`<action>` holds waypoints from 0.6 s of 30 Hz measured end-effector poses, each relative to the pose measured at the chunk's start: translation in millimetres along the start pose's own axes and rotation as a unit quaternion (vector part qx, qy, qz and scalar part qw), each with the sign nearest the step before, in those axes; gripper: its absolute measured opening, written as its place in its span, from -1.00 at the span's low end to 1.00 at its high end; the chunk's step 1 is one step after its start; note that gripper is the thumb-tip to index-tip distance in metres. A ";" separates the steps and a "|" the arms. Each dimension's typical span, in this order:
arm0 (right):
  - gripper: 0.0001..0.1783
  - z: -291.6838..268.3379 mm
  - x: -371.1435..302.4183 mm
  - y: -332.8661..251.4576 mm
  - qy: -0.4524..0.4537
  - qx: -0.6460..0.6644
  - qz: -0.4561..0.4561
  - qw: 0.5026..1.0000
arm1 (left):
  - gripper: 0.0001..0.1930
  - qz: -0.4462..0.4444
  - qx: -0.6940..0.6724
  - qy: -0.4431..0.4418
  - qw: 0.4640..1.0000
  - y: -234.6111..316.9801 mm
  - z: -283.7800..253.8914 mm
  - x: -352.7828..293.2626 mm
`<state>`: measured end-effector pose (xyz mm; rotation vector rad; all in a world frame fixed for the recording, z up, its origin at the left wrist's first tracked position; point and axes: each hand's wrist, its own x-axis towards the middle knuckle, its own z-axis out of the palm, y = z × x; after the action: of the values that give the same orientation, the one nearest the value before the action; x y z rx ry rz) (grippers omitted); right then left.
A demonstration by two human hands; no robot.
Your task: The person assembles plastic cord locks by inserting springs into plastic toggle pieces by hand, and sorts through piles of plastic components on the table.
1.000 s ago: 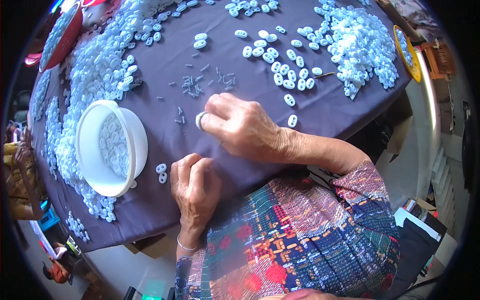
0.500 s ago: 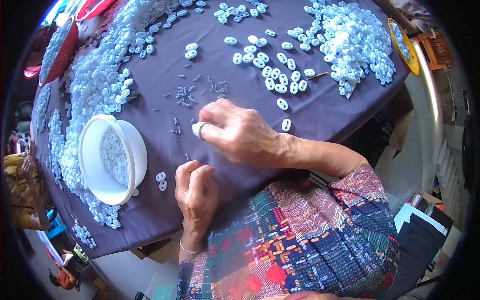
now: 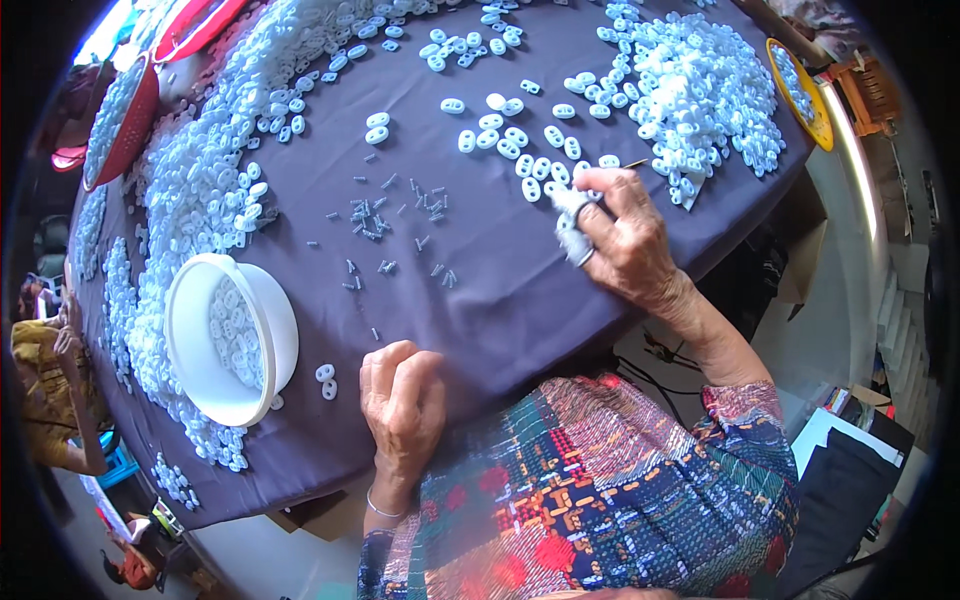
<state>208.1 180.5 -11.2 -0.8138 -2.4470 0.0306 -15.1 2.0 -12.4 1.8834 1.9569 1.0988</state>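
My right hand is curled low over the loose white two-hole oval pieces, at the right of the table. A white wrap covers one of its fingers, held by a dark band. The fingertips partly hide some pieces, and what they grip cannot be made out. A thin brown stick pokes out beside the index finger. My left hand is closed near the front edge, fingertips tucked from sight. Ahead of it lie short grey pins. Two white pieces rest left of it.
A white tub with white pieces inside tilts at the left. Large heaps of pieces spread along the left side and far right. Red baskets stand at far left; a yellow tray is far right. Another person sits left.
My right hand has gone from above the grey pins to the white pieces at the right, uncovering more pins. My left hand stays closed in nearly the same place. The view has shifted slightly.
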 end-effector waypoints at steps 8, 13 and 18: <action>-0.54 22.1 34.3 12.9 -0.021 -0.010 0.052 0.998 | -0.73 0.003 0.033 -0.014 0.999 1.0 3.8 0.2; -0.48 23.4 23.3 7.2 -0.036 0.028 0.022 0.999 | -0.75 -0.011 0.038 -0.005 0.999 2.1 5.4 -1.0; -0.61 8.0 4.9 11.7 -0.045 0.045 -0.038 0.997 | -0.76 -0.017 0.038 -0.008 0.999 1.2 4.8 -1.0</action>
<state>207.1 194.0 -17.7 -0.6932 -2.5402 0.1510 -11.0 2.7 -15.4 1.8842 2.0418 1.0111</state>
